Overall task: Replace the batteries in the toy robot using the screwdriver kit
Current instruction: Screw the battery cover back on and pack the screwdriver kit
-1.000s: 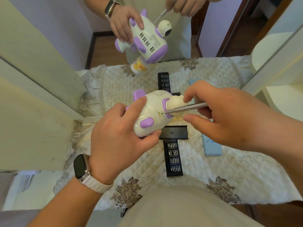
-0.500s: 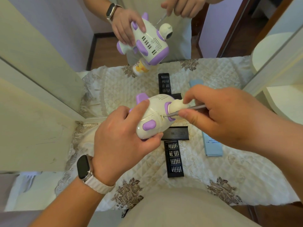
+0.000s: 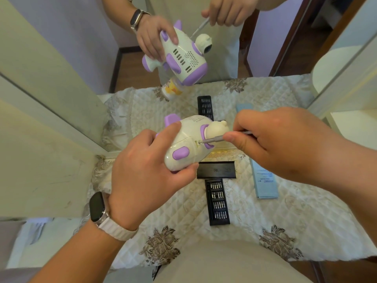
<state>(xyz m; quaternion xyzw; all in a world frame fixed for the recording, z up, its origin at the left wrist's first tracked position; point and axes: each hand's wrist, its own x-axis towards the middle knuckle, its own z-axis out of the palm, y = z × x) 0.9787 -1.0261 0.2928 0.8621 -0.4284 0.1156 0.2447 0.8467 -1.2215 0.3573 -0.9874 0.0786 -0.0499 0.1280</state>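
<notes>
Grip: L hand (image 3: 142, 176) curled round white-and-purple plastic toy robot (image 3: 187, 148), held just above cream quilted cloth (image 3: 265, 217). R hand (image 3: 275, 144) pinching slim grey metal screwdriver (image 3: 212, 140), tip in screw hole on robot's body. Black plastic bit tray (image 3: 218, 201) and flat black lid (image 3: 216, 170) on cloth below.

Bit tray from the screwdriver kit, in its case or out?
Out: the bit tray lies on the cloth, bits showing, beside the case.

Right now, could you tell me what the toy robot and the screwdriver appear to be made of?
The toy robot looks like glossy moulded plastic, cream and purple, showing highlights. The screwdriver has a thin grey shaft with dull sheen, probably metal.
</notes>
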